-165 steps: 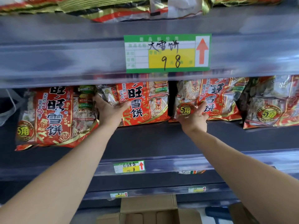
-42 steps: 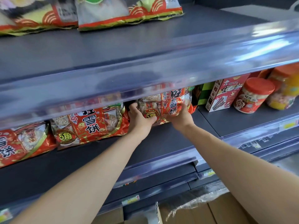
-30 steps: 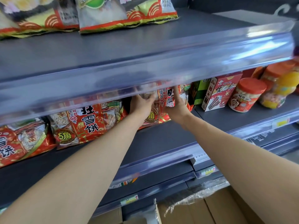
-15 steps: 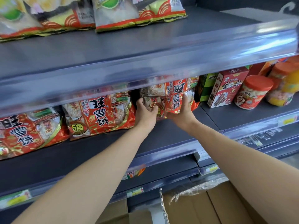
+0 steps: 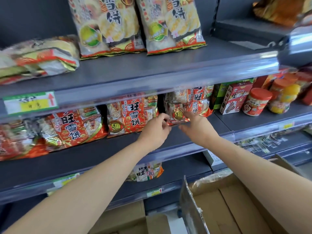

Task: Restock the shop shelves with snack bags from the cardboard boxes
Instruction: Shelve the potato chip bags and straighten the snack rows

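Observation:
Several red snack bags stand in a row on the middle shelf (image 5: 101, 154). The rightmost red snack bag (image 5: 194, 102) stands upright at the end of the row. My left hand (image 5: 156, 130) has its fingers curled on that bag's lower left corner. My right hand (image 5: 197, 128) pinches the bag's bottom seam, fingers on top and thumb below. Two more red bags (image 5: 131, 114) (image 5: 72, 125) stand to its left. An open cardboard box (image 5: 228, 208) sits on the floor at the lower right; what it holds is hidden.
Yellow-green snack bags (image 5: 172, 22) stand on the upper shelf, with others lying flat (image 5: 37, 58) at the left. A red carton (image 5: 233, 98) and red-lidded jars (image 5: 256, 102) stand right of the row. One bag (image 5: 146, 171) lies on the lower shelf. A second box (image 5: 125, 220) sits below.
Both hands have slid down from the sides of the rightmost red bag to its bottom edge. The bag now stands more upright. The camera has tilted up and pulled back.

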The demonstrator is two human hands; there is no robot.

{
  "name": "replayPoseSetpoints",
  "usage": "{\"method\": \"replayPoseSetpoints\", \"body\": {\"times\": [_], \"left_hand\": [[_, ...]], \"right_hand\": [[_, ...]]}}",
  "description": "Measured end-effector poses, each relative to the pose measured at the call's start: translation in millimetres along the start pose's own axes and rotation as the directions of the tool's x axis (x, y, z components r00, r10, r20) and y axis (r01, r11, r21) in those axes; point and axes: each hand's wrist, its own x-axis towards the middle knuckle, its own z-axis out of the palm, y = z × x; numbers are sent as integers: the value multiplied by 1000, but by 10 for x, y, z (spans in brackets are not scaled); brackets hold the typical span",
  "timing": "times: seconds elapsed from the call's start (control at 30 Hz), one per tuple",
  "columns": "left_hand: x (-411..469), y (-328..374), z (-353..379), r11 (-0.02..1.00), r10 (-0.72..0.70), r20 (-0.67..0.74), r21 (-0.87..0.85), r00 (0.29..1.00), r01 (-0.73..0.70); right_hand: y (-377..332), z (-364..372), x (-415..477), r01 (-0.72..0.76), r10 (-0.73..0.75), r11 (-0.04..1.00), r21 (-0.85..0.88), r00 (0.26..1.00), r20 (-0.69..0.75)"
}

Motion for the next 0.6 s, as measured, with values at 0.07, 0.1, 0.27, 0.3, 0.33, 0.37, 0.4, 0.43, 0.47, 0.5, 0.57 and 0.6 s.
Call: {"method": "replayPoseSetpoints", "body": {"times": [0.07,0.1,0.27,0.3,0.33,0.37,0.4,0.43,0.47,0.5,0.57,0.6], "left_hand": [[-261,42,-204,996,71,25,54,997,-72],[-388,66,-315,992,104,33,72,994,-106],[-933,173,-955,943,270,15,201,963,-267],[-1009,194,-1103,928,305,-4,227,952,-296],[-1084,214,-1255,913,337,-26,252,941,-320],[-1157,226,-1412,898,366,-49,279,929,-340],[-1223,227,-1572,885,388,-67,307,919,-351],[-1282,213,-1731,873,402,-84,335,912,-354],[-1336,186,-1894,863,412,-105,364,905,-351],[-1378,137,-2053,856,416,-132,390,900,-339],[-1427,22,-2361,855,406,-195,425,893,-297],[-1436,-39,-2506,859,395,-225,435,891,-271]], "right_hand": [[-181,-76,-230,42,-45,994,-96,999,-29],[-285,-130,-347,66,-72,990,-123,996,-48],[-915,-463,-812,140,-182,964,-225,967,-181],[-1056,-534,-875,153,-207,957,-246,955,-211],[-1202,-598,-931,165,-229,951,-261,945,-235],[-1354,-654,-984,178,-248,946,-272,936,-250],[-1507,-703,-1027,191,-263,944,-270,928,-263],[-1658,-737,-1060,206,-278,943,-262,920,-275],[-1808,-756,-1075,226,-296,940,-254,912,-284],[-1953,-760,-1077,249,-317,935,-252,904,-286],[-2220,-741,-1033,286,-353,923,-256,895,-272],[-2346,-722,-994,302,-368,917,-263,893,-258]]}}
